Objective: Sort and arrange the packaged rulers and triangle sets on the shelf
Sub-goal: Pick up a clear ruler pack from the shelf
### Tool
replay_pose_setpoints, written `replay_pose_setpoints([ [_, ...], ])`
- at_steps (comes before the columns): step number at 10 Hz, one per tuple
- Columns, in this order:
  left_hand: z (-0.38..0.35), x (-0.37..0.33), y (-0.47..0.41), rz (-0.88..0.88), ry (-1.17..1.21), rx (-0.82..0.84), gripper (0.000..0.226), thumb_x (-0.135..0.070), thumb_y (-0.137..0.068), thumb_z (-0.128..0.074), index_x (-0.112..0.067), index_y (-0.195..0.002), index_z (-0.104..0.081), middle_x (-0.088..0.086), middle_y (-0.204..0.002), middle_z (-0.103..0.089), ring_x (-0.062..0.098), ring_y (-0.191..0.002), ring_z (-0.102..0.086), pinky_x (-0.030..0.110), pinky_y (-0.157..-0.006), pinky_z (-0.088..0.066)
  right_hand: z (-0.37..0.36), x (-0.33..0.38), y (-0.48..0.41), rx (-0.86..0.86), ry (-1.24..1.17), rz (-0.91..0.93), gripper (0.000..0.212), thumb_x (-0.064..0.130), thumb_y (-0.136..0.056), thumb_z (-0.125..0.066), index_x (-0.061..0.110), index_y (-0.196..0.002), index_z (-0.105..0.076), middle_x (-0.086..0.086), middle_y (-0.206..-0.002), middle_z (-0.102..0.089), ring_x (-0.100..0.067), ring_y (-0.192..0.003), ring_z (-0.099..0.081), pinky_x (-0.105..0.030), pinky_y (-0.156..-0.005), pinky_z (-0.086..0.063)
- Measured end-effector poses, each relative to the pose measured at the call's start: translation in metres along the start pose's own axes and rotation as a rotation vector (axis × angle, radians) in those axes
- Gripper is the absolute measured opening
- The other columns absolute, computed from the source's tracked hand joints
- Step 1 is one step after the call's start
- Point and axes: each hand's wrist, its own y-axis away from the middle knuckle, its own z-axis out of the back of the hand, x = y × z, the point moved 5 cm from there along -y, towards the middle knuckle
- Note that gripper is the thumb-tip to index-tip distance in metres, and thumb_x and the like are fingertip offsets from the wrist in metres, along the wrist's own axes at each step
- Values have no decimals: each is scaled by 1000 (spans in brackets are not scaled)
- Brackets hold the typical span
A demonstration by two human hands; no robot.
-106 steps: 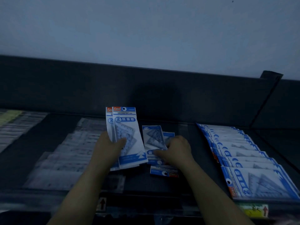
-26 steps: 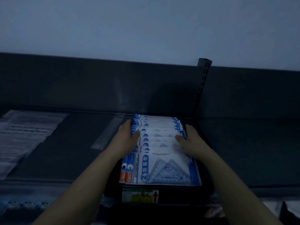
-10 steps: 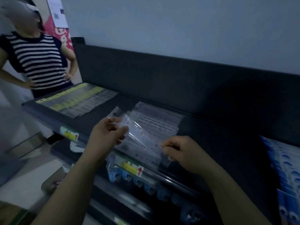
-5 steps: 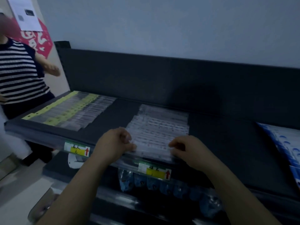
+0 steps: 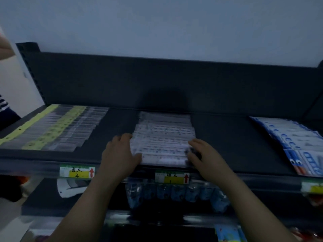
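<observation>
the frame is dim and smeared, so the print on the clear ruler packs (image 5: 164, 137) cannot be read. they lie in an overlapping pile at the middle of the dark shelf (image 5: 227, 140), with the nearest pack at the front lip. the left hand (image 5: 120, 154) rests against the pile's left edge, fingers (image 5: 122, 138) loosely bent along the side, thumb touching the near left corner. the right hand (image 5: 206, 156) sits at the pile's right edge; its fingers are curled there, but blur hides the tips, so i cannot tell whether they pinch a pack or only press on it.

the yellow-strip ruler packs (image 5: 52, 130) lie to the left and run off the left border. the blue triangle sets (image 5: 297, 140) lie to the right, cut by the right border. bare strips of shelf separate the middle pile from both rows, the right strip wider. the back panel (image 5: 157, 81) stands behind. a price label (image 5: 172, 178) sits on the lip under the pile. blue packets (image 5: 174, 193) below are too blurred to identify. a striped sleeve (image 5: 3, 103) shows at the left border.
</observation>
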Motion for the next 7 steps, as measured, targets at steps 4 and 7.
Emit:
replay_pose_setpoints([
  [4,-19,-9,-14,-29,129,46,62,-37,-95,-51,-14,-146,-27,9,-142,-40,27,-121,-46,35,-95,-42,-6,-4,-8,46,-33,-140,56,45,-98,-37,9,-139,-29,2,-115,-35,-14,-110,-40,-27,-88,-32],
  [7,-6,-17,-22,-22,-23,15,58,-44,-95,-47,-16,-145,-33,8,-145,-40,26,-123,-48,37,-97,-44,14,-1,-12,41,-51,-108,36,36,-98,-47,13,-126,-45,5,-121,-48,-15,-107,-50,-27,-98,-41],
])
